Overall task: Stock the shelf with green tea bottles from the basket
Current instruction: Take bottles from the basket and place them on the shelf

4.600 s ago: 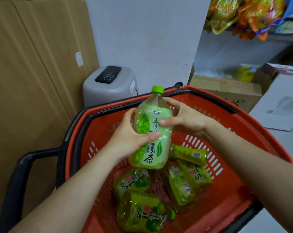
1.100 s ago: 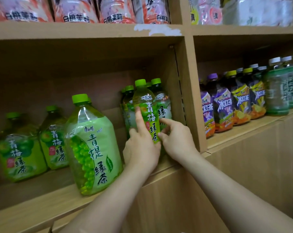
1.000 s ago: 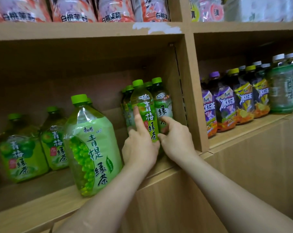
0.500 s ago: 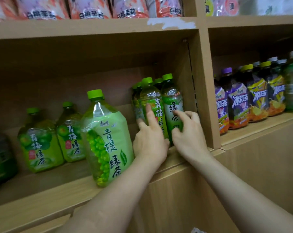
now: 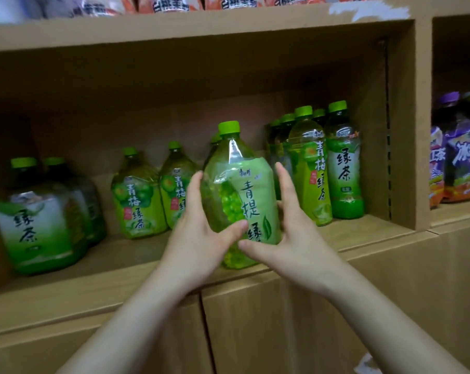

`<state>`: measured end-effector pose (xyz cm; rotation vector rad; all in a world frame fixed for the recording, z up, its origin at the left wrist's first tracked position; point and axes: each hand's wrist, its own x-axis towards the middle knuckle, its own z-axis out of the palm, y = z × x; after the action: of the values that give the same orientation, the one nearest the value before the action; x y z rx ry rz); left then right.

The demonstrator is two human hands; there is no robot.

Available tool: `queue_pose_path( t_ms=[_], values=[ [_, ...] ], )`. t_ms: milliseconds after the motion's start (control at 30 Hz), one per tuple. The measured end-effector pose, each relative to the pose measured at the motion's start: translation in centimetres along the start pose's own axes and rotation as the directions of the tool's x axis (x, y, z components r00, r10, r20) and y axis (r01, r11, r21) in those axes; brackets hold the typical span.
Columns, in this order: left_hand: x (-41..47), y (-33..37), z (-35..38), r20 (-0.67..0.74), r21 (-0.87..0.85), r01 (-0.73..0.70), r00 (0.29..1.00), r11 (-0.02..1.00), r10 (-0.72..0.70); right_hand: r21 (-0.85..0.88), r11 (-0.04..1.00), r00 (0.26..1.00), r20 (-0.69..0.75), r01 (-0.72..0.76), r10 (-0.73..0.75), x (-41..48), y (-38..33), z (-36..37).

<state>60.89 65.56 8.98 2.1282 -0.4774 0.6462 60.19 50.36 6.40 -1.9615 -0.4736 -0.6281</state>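
A large green tea bottle (image 5: 244, 190) with a green cap and a grape label stands upright at the front edge of the wooden shelf (image 5: 93, 282). My left hand (image 5: 198, 238) holds its left side, thumb across the front. My right hand (image 5: 290, 238) holds its right side, fingers pointing up and thumb under the label. Slim green tea bottles (image 5: 343, 163) stand in a group just right of it, against the divider. Two large plum green tea bottles (image 5: 136, 195) stand behind it to the left. The basket is out of view.
Large dark-green tea bottles (image 5: 34, 220) fill the shelf's left end. A vertical divider (image 5: 401, 117) closes the compartment on the right, with purple-labelled drinks (image 5: 460, 157) beyond it. Snack bags (image 5: 169, 2) line the shelf above. Bare board lies between the left bottles and the held one.
Both hands have left the slim bottles by the divider and moved left onto the large grape-label bottle. The view has swung left and closer to the shelf.
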Motion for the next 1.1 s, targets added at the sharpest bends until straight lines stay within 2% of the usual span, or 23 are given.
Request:
queue_pose_path(
  t_ms=[67, 100, 167, 233, 300, 367, 533, 600, 667, 733, 833, 933, 1100],
  values=[
    [0.1, -0.7, -2.1, 0.021, 0.029, -0.004, 1.000, 1.000, 0.004, -0.045, 0.999, 1.000, 0.019, -0.024, 0.025, 0.0, -0.8, 0.5],
    [0.2, -1.3, -3.4, 0.079, 0.013, 0.007, 0.997, 1.000, -0.008, -0.083, 0.996, 0.998, 0.050, -0.027, 0.032, 0.0, -1.5, 0.9],
    [0.5, -2.3, -6.1, 0.206, -0.059, 0.047, 0.978, 0.997, -0.034, -0.196, 0.980, 0.996, 0.080, -0.019, 0.035, 0.1, -3.0, 2.3],
    [0.7, -3.0, -8.3, 0.264, -0.181, 0.148, 0.960, 0.972, -0.097, -0.279, 0.960, 0.998, 0.046, -0.020, 0.034, 0.6, -4.0, 4.2],
    [0.8, -3.5, -9.7, 0.224, -0.240, 0.183, 0.966, 0.953, -0.129, -0.319, 0.947, 1.000, 0.002, -0.025, 0.027, 1.3, -4.7, 6.3],
    [1.2, -4.5, -10.4, 0.161, -0.223, 0.156, 0.980, 0.962, -0.121, -0.349, 0.936, 0.999, -0.023, -0.041, 0.036, 2.1, -5.2, 8.2],
    [2.5, -7.2, -11.8, 0.062, -0.074, 0.100, 0.994, 0.992, -0.096, -0.292, 0.955, 0.996, 0.059, -0.045, 0.065, 4.6, -5.0, 10.0],
    [3.1, -8.1, -12.1, -0.022, 0.018, 0.062, 0.998, 0.998, -0.062, -0.271, 0.961, 0.998, -0.002, -0.064, 0.066, 5.3, -4.4, 9.1],
    [3.1, -8.5, -11.7, -0.029, 0.176, 0.009, 1.000, 0.984, -0.003, -0.314, 0.943, 0.986, -0.155, -0.106, 0.059, 6.1, -3.4, 7.5],
    [2.9, -8.3, -10.7, 0.014, 0.380, -0.001, 1.000, 0.925, -0.004, -0.347, 0.915, 0.960, -0.252, -0.206, 0.121, 7.3, -2.2, 6.0],
    [4.0, -7.7, -9.4, -0.044, 0.575, 0.086, 0.996, 0.814, -0.075, -0.411, 0.858, 0.946, -0.226, -0.308, 0.231, 8.8, -0.7, 5.7],
    [5.4, -7.4, -8.7, -0.046, 0.660, 0.078, 0.997, 0.747, -0.063, -0.468, 0.815, 0.939, -0.193, -0.342, 0.284, 9.7, 0.0, 6.2],
    [7.4, -6.4, -7.3, -0.031, 0.731, 0.117, 0.990, 0.672, -0.139, -0.549, 0.766, 0.941, -0.230, -0.336, 0.248, 10.9, -0.2, 5.4]
  ],
)
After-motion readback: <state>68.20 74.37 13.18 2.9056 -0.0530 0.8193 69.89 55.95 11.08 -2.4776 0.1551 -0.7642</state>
